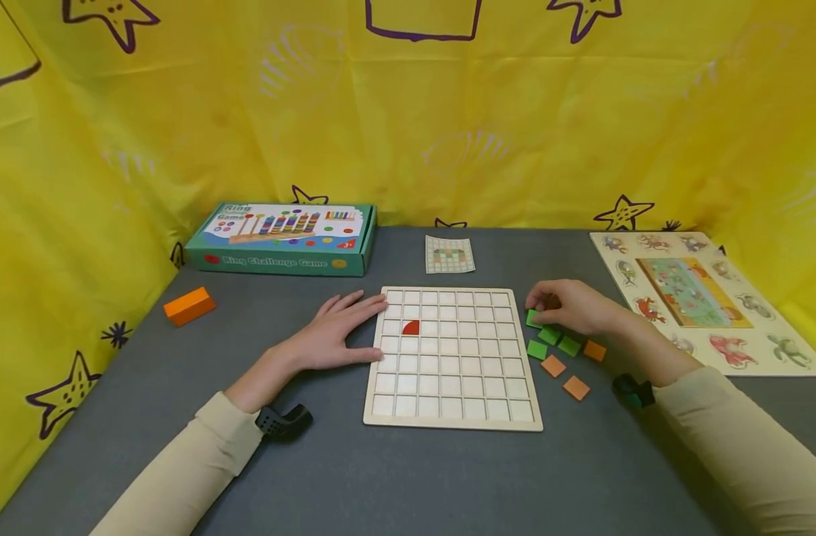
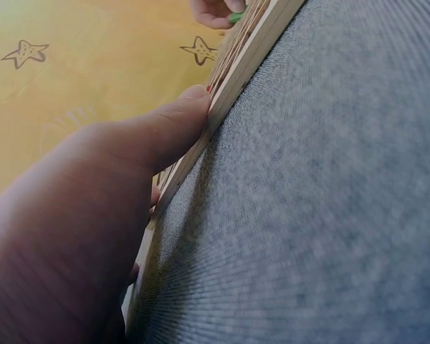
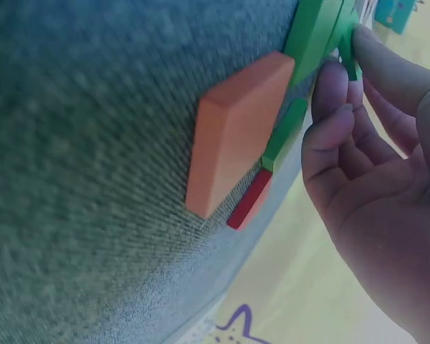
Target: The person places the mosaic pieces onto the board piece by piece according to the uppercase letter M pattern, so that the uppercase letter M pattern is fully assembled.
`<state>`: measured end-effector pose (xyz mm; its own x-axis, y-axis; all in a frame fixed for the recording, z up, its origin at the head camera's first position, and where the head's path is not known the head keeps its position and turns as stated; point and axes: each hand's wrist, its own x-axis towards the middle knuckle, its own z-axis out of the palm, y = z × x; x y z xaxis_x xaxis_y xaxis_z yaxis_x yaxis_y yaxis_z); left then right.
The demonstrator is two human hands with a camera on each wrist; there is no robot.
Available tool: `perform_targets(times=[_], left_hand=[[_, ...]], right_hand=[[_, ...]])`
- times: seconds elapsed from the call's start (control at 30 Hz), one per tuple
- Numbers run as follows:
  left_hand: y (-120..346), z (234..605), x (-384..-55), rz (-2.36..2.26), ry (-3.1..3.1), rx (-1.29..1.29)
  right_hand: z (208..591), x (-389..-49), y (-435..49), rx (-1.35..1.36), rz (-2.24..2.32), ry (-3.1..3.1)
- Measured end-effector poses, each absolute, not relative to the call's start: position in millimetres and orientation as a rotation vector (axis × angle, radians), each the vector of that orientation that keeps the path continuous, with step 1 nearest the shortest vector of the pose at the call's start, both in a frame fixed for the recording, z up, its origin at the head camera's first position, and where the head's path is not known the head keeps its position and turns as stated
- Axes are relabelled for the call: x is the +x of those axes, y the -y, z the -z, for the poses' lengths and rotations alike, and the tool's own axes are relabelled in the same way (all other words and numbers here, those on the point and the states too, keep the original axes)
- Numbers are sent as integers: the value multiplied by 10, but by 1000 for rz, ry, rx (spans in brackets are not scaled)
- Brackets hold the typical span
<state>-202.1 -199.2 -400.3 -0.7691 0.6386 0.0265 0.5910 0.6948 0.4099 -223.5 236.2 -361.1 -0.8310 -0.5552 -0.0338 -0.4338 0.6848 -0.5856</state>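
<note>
A wooden grid board [image 1: 453, 428] lies flat on the dark table, with one red quarter-circle piece [image 1: 412, 327] in a cell at its upper left. My left hand [image 1: 334, 335] rests at the board's left edge, fingers spread, its thumb [image 2: 179, 122] on the rim in the left wrist view. Beyond the right edge, my right hand [image 1: 575, 307] pinches a green square tile [image 3: 350, 54] between thumb and fingers. Close below that hand lie more green tiles [image 1: 537, 350] and several orange ones [image 1: 576, 388].
A small pattern card [image 1: 450, 255] lies behind the board. The Ring Challenge Game box [image 1: 281, 240] stands at the back left, with an orange block [image 1: 190, 306] in front of it. At the right is a sea-animal puzzle board [image 1: 709, 301]. Yellow cloth [image 1: 408, 112] surrounds the table.
</note>
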Motion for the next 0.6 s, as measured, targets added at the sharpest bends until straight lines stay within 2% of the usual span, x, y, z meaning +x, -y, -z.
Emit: perform_targets(times=[0.6], left_hand=[[1993, 3989, -2013, -620, -2777, 1021]], right_hand=[[3450, -2301, -2265, -795, 949, -2604]])
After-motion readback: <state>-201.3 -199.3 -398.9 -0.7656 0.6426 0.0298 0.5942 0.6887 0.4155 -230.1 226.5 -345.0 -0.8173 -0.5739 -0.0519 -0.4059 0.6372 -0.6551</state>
